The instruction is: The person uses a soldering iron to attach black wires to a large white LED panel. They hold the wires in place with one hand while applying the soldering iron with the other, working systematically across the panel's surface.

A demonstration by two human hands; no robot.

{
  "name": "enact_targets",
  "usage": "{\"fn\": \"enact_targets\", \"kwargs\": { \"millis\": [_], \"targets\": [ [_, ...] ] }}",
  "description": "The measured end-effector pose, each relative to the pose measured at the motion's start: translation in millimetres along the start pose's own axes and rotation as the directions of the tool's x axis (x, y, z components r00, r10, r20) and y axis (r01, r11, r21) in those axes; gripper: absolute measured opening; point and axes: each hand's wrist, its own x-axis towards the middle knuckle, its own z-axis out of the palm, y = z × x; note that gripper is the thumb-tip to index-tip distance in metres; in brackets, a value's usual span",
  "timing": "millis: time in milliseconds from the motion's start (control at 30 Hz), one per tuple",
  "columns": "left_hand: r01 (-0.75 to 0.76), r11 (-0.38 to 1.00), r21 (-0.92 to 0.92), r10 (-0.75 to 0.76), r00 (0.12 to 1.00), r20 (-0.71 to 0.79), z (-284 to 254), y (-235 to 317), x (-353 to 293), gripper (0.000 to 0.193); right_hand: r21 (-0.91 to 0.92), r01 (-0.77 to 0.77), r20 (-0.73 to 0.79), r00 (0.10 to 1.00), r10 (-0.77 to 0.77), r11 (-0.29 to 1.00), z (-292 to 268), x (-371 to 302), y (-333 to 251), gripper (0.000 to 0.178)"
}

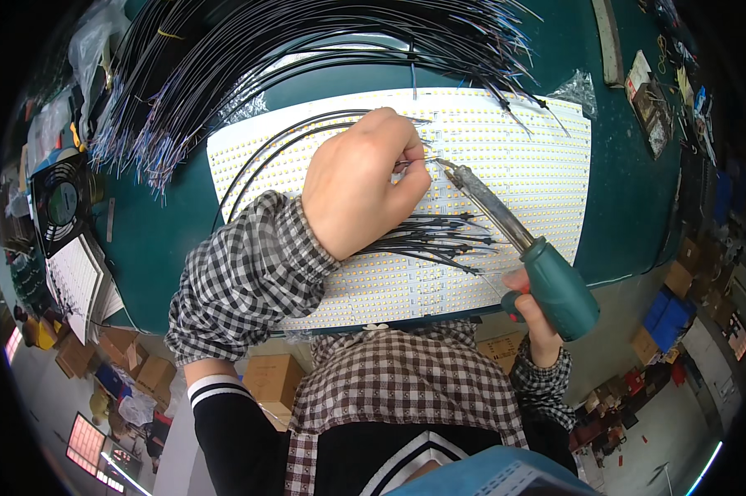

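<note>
A white LED panel (546, 178) covered in rows of small yellowish chips lies on the green table. Over its middle, my left hand (364, 178) is closed in a pinch around the end of a thin wire. My right hand (541, 326) grips a green soldering gun (561, 285), whose long metal tip points up and left. That tip meets the panel right beside my left fingertips. Below my left hand, several black cables (426, 236) with bared ends lie across the panel. Two more black cables (261, 161) curve over its left part.
A big bundle of black cables (224, 58) with stripped coloured ends spans the far table. At the left stand a black fan (61, 202) and a stack of white sheets (75, 281). A worn small box (650, 103) sits at the far right. Cardboard boxes (272, 380) rest on the floor.
</note>
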Motion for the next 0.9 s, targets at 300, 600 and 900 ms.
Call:
{"fn": "enact_targets", "kwargs": {
  "millis": [300, 600, 900],
  "targets": [
    [0.0, 1.0, 0.006, 0.0, 1.0, -0.003, 0.1, 0.0, 0.3, 0.01, 0.008, 0.044, -0.016, 0.999, -0.044, 0.999, 1.7, -0.2, 6.5, 0.058],
    [0.005, 1.0, 0.01, -0.005, 1.0, -0.002, -0.8, 0.3, 0.1, 0.01, 0.068, -0.01, -0.036, 0.999, 0.012, 0.998, -0.8, -5.2, 4.2, 0.05],
    [0.027, 1.0, 0.005, -0.027, 0.999, 0.031, -2.2, 0.4, -1.3, 0.012, 0.086, -0.059, -0.053, 0.997, 0.064, 0.994, -1.0, -8.4, -5.7, 0.057]
  ]
}}
